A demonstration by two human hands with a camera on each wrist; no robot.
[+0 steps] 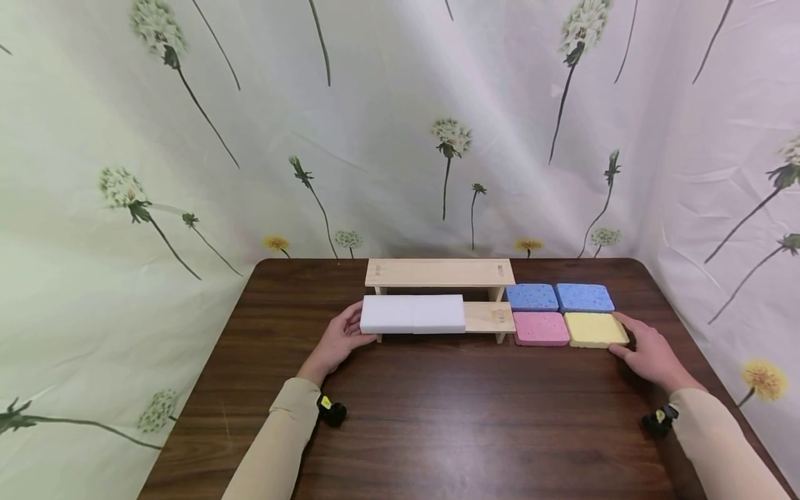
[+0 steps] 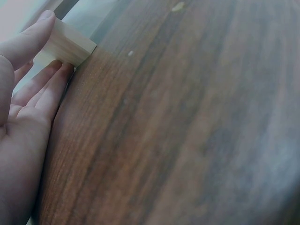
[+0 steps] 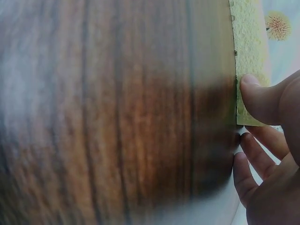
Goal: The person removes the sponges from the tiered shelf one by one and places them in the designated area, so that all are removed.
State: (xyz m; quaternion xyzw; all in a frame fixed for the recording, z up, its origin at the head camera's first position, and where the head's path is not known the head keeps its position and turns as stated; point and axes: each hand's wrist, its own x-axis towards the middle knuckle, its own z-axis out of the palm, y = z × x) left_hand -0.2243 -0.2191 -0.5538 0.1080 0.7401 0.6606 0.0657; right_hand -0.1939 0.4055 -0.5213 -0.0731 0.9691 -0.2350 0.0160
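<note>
My left hand point(image 1: 340, 340) grips the left end of a small two-step wooden stand point(image 1: 484, 317). Its thumb lies at the front, and its fingers reach round the side. In the left wrist view a pale wooden leg point(image 2: 75, 44) sits between thumb and fingers. Two white foam blocks point(image 1: 412, 314) lie end to end on the lower step. At the far right, my right hand point(image 1: 651, 353) holds the right end of a yellow sponge point(image 1: 595, 330). The thumb presses its front edge in the right wrist view, with the index finger partly hidden behind the sponge.
A pink sponge point(image 1: 541, 328) lies between the stand and the yellow one. Behind them are a left blue sponge point(image 1: 532, 297) and a right blue sponge point(image 1: 585, 298). The stand's upper step point(image 1: 437, 272) is bare. A dandelion-print curtain point(image 1: 400, 125) hangs behind the dark wooden table point(image 1: 450, 417).
</note>
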